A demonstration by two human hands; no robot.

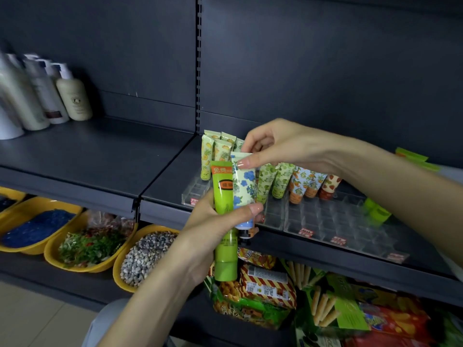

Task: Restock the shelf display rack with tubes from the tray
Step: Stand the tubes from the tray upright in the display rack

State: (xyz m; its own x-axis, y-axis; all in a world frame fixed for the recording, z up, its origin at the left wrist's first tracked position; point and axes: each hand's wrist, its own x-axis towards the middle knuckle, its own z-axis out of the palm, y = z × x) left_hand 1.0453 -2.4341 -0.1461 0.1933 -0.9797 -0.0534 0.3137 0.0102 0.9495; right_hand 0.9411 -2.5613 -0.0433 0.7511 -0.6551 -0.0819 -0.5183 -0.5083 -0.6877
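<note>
While the left hand (220, 219) is gripping a green tube (223, 196) and blue-flowered tube (244, 186) upright, the right hand (280, 146) is pinching the flowered one's top edge.

Left hand (220, 221) below right hand (283, 144), fingers (246, 162) curled.

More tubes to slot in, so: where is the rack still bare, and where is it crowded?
Bare: the front rows of the rack, between the price tags and the back row; also the shelf from the rack left to the bottles. Crowded: that back row, pineapple tubes through leaf tubes and orange tubes to the strawberry tube.
</note>
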